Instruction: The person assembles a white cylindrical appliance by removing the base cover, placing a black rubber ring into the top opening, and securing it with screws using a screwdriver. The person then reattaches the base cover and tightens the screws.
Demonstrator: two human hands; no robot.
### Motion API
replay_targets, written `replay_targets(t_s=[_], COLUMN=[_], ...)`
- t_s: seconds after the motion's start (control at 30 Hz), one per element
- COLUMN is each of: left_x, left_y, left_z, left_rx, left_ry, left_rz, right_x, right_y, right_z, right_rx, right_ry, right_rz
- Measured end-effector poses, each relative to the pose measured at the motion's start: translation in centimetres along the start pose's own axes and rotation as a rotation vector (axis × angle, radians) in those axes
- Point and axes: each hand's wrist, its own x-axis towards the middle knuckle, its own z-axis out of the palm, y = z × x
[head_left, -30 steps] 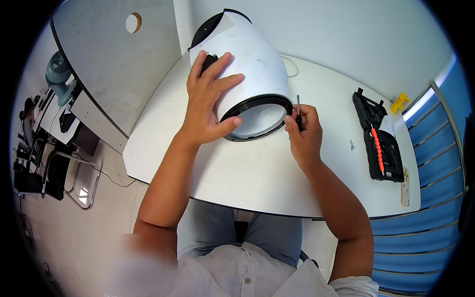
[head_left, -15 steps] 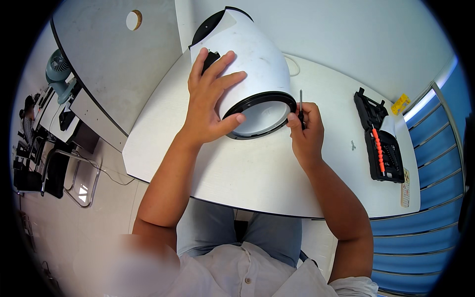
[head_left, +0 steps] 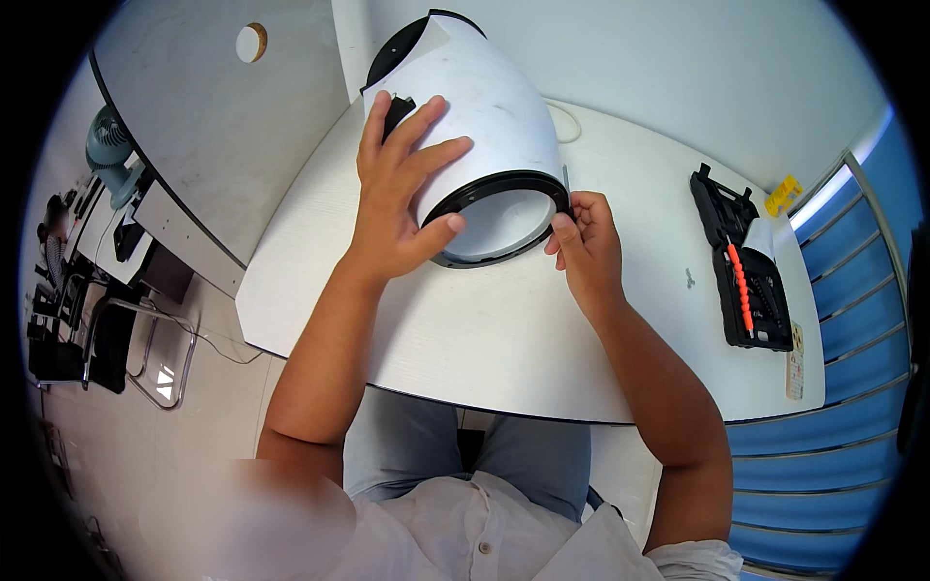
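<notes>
A white, barrel-shaped appliance housing (head_left: 494, 107) lies tilted on the white table, its black-rimmed round opening facing me. My left hand (head_left: 392, 194) rests on its left side with fingers spread, the thumb along the black rim (head_left: 513, 178). Close to a black part (head_left: 398, 116) on the housing are my left fingertips. At the right end of the rim, my right hand (head_left: 589, 247) is closed on a small screwdriver (head_left: 566, 176). Only its thin metal shaft shows, pointing away from me; the handle is hidden by my fingers. My right fingertips meet the rim's edge.
An opened black tool case (head_left: 746, 271) with an orange flexible shaft (head_left: 740, 289) lies on the right. Several small screws (head_left: 690, 278) sit left of it. A yellow item (head_left: 783, 196) and a pale strip (head_left: 795, 362) are by the edge. A white cable (head_left: 572, 124) curls behind the housing.
My right hand has moved slightly left, bringing the screwdriver against the rim's right side. In the picture, the housing and my left hand have shifted slightly left.
</notes>
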Motion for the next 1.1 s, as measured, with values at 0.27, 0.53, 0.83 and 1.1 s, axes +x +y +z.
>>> replay_targets(t_s=[0.27, 0.53, 0.83, 1.1], left_x=[0.2, -0.2, -0.3, -0.3], left_y=[0.2, 0.3, 0.1, -0.1], left_z=[0.1, 0.1, 0.1, -0.4], left_rx=[0.058, -0.005, -0.086, -0.119], left_ry=[-0.007, 0.012, 0.006, 0.013], left_rz=[0.040, 0.003, -0.007, -0.049], right_x=[0.3, -0.6, -1.2, -1.1], right_y=[0.4, -2.4, -4.1, -5.8], right_z=[-0.3, -0.1, -1.6, -3.4], right_rx=[0.047, 0.087, 0.296, 0.072], right_ry=[-0.020, 0.050, -0.115, -0.405], right_rz=[0.038, 0.026, 0.196, 0.217])
